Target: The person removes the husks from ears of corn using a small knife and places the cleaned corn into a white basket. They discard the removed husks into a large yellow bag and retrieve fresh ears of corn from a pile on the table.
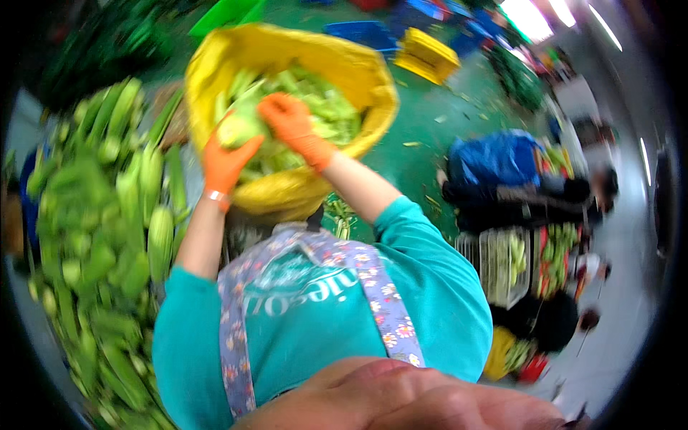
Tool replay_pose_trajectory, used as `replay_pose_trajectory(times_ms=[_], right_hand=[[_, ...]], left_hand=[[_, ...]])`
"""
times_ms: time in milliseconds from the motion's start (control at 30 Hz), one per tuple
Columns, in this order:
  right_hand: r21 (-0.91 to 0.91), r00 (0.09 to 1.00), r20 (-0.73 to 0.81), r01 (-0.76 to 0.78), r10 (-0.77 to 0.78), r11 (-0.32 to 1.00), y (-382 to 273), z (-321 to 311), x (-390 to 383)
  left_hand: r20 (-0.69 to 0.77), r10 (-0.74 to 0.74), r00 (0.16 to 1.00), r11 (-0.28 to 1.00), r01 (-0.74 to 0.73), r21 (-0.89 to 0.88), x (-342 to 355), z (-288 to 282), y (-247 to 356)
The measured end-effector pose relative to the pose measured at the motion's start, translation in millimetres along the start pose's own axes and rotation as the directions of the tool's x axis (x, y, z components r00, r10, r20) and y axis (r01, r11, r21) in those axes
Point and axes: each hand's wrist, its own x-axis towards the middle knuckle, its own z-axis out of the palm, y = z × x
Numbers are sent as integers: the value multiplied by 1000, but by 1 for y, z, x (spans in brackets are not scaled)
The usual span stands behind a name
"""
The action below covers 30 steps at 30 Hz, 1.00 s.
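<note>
Green floor (416, 168); left hand (223, 161) grips corn (239, 131) over a sack (378, 82), presumably catching husks (335, 106); right hand (292, 123) curled, contents unclear.

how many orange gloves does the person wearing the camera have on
2: one on the left hand, which holds a pale green vegetable, and one on the right hand beside it, both at the yellow sack. Neither is hidden.

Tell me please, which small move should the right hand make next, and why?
Perhaps the right hand should peel the corn: the left hand grips it, it looks green-wrapped, and loose husks lie in the sack beneath.
</note>
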Motion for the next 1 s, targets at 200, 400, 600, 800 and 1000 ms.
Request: replay_pose_trajectory(times_ms=[200,400,600,800,1000], right_hand=[[354,996,54,-83,68,931,-80,-6,-15],[575,936,-205,-120,285,809,-20,-30,20],[487,709,-465,-295,530,822,111,-120,42],[-204,943,-49,314,-330,927,-39,-63,20],[521,947,286,-25,-148,853,-103,-39,-21]], left_hand=[[-23,37,999,994,-39,-103,-8,-14,-5],[27,262,965,965,-263,13,-29,-5,26],[-41,256,966,954,-259,-154,-30,-48,60],[84,100,991,957,-73,-279,-15,-46,45],[127,-37,991,828,101,-552,-20,-6,43]])
